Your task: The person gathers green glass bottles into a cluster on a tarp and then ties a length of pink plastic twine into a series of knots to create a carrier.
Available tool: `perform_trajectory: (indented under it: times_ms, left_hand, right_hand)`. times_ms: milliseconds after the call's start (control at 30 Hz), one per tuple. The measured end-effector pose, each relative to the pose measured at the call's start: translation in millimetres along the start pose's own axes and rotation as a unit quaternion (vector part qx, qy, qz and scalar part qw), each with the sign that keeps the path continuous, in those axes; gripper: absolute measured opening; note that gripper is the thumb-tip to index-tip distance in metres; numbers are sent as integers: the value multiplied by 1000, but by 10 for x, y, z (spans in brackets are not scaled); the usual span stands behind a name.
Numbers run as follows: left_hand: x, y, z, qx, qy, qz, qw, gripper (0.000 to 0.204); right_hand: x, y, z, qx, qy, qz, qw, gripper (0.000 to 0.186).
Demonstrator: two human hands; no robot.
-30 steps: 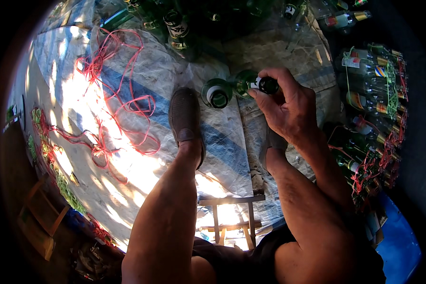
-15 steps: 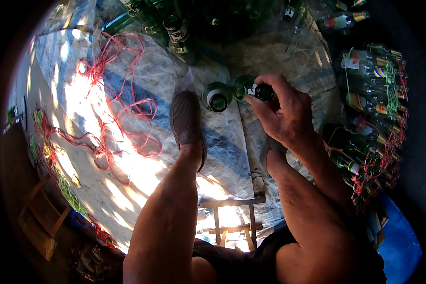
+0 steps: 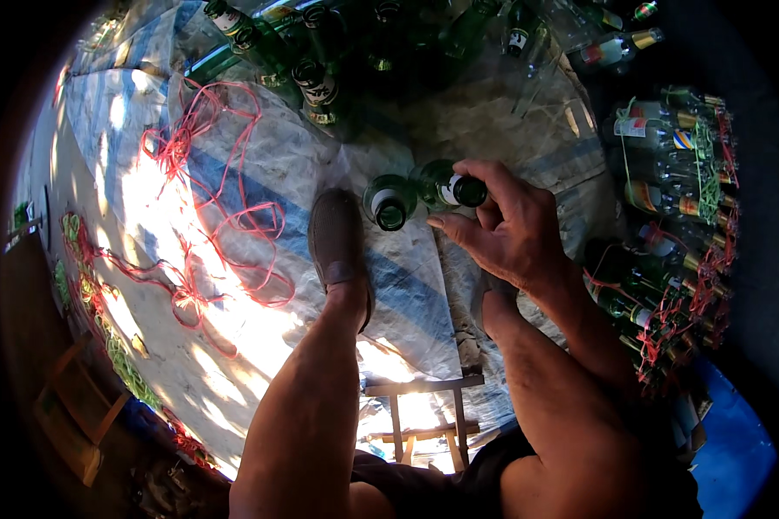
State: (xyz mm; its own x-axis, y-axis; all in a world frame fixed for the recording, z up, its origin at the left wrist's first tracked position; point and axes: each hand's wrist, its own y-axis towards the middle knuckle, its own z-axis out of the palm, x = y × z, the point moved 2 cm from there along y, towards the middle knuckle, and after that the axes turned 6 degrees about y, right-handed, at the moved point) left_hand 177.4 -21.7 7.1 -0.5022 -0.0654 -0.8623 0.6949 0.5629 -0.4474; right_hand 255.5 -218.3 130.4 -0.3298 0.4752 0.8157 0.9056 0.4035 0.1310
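Note:
My right hand (image 3: 511, 233) is at the right-hand green bottle (image 3: 441, 184) between my feet, fingers apart and curved, with the index fingertip at its neck and the thumb lifted away from the glass. Beside that bottle stands a second green bottle (image 3: 388, 195) with a white label band, just right of my left shoe (image 3: 337, 233). Both stand on a crumpled white and blue striped sheet (image 3: 402, 294). My left hand is not in view.
Several green bottles (image 3: 316, 86) are gathered ahead. Bundles of tied bottles (image 3: 658, 173) lie at the right beside a blue plastic surface (image 3: 731, 424). Loose red twine (image 3: 225, 208) lies at the left, with a wooden chair (image 3: 74, 406) lower left. A small wooden frame (image 3: 424, 381) is between my legs.
My right thumb has moved away from the bottle it was on, and the fingers have loosened. The scene sits lower in the picture.

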Motion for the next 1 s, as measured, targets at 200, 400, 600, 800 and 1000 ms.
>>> perform_trajectory:
  times_ms: [200, 400, 600, 800, 1000]
  left_hand:
    - [-360, -155, 97, 37, 148, 53, 987, 13]
    - [-402, -165, 87, 47, 152, 59, 986, 14]
    - [-336, -151, 57, 43, 69, 29, 996, 14]
    - [-414, -198, 43, 32, 46, 12, 998, 13]
    - [-440, -359, -21, 22, 20, -18, 999, 12]
  right_hand:
    - [-48, 6, -50, 12, -9, 11, 1000, 55]
    - [-70, -1, -51, 15, 3, 20, 1000, 57]
    - [-71, 17, -144, 5, 28, 15, 999, 54]
    - [-134, 142, -264, -57, 46, 52, 996, 38]
    - [-423, 680, -474, -179, 17, -57, 982, 36]
